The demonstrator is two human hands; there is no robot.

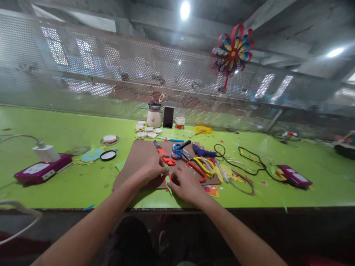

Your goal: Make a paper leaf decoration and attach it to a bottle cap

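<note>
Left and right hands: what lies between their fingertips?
A narrow green strip lies between the fingertips of the left hand and the right hand, as the head view shows.

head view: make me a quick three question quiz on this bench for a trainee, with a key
1. Which thing do the left hand and right hand both touch?
A the scissors
B a green strip
C the plug

2. True or false: the glue gun lies to the right of the blue jar in the picture.

3. Fill the gap: the phone stands between the jug and the white ____.

Key: 1 B; 2 true; 3 tub.
</note>
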